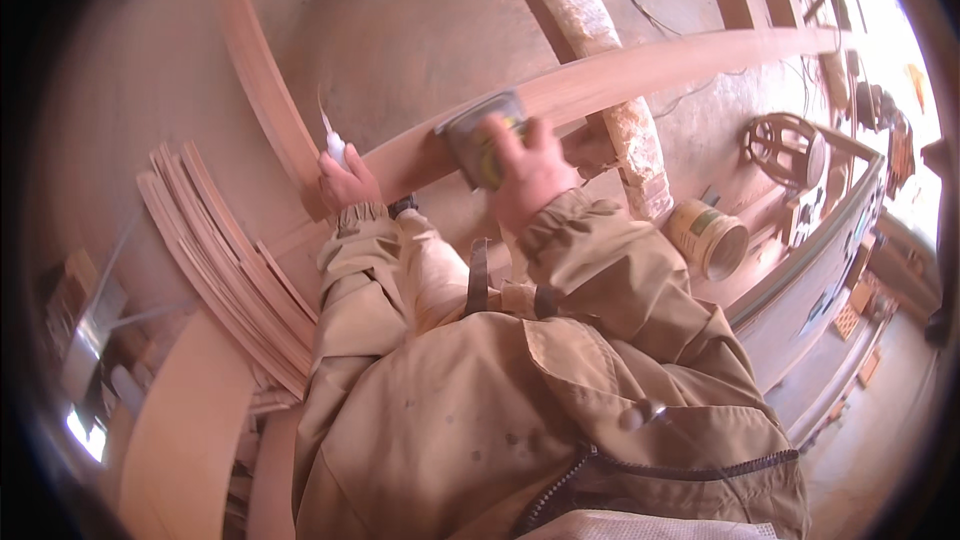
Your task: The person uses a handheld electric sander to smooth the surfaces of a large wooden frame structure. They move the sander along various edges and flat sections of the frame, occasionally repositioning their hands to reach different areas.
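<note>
A long pale wooden board runs from in front of me toward the far right. My right hand is closed over a boxy grey sander with yellow-green marks, resting on the board's near-left part; motion blurs it. At the board's left end, my left hand is wrapped round a small white squeeze bottle with a thin pointed nozzle tilted upward. That hand is right beside the joint where another wooden length meets the board. The lower part of the bottle is hidden by my fingers.
Several thin wooden strips lie stacked at left, near a wide curved panel. A rough whitish beam passes beneath the board. To the right are a bucket, a round wooden frame and a long bench.
</note>
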Tool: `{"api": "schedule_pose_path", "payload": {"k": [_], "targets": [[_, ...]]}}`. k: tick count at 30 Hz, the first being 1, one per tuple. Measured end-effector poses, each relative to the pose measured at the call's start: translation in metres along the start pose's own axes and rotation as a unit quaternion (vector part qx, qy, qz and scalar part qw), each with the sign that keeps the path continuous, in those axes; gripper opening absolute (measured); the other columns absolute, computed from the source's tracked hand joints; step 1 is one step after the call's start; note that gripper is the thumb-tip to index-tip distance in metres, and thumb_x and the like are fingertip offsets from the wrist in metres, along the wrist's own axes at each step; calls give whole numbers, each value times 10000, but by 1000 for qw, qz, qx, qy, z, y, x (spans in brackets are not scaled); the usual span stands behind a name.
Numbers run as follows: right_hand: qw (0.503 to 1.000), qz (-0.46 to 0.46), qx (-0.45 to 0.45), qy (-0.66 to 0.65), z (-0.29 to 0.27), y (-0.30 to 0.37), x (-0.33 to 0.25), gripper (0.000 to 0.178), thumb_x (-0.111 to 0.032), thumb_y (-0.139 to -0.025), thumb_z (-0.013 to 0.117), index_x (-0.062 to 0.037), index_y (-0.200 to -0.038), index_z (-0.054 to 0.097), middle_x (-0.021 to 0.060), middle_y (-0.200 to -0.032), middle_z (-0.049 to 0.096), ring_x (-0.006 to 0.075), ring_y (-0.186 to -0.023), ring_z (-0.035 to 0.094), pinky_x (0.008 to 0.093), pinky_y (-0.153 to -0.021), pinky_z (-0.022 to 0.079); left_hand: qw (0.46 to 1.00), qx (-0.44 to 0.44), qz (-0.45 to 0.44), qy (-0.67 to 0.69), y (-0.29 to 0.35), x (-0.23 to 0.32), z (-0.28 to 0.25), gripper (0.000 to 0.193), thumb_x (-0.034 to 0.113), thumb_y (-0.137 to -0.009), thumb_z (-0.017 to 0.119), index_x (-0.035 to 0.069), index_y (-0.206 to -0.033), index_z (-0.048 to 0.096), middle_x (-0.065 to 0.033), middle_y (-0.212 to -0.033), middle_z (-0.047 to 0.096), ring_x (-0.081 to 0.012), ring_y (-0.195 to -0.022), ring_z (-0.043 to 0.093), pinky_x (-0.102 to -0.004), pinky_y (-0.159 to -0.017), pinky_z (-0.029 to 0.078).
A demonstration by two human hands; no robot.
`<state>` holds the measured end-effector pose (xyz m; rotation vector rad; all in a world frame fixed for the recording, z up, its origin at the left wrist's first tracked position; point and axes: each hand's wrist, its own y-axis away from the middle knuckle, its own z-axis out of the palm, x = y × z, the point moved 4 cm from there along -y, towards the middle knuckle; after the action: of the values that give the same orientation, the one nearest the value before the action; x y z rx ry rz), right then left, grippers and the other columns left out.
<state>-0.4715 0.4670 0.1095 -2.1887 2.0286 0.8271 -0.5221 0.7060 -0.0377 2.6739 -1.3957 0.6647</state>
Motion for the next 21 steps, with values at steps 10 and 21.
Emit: {"api": "schedule_pose_path", "payload": {"k": [10, 21], "targets": [[954, 254, 158, -23, -36, -6, 66, 804, -206, -606, 815, -221, -1306, 421, 216, -1080, 500, 381, -968, 593, 423, -822, 522, 995, -74, 44, 48, 1, 14, 3, 398, 353, -907, 535, -4, -1079, 497, -196, -882, 624, -390, -785, 593, -486, -689, 437], [938, 298, 178, -9, -19, 6, 48, 687, -96, -660, 719, -295, -1260, 449, 173, -1093, 477, 362, -861, 627, 433, -742, 538, 991, -125, 25, 41, -5, 8, 0, 398, 350, -916, 516, -1, -1103, 496, -187, -911, 623, -385, -806, 588, -466, -733, 426]]}}
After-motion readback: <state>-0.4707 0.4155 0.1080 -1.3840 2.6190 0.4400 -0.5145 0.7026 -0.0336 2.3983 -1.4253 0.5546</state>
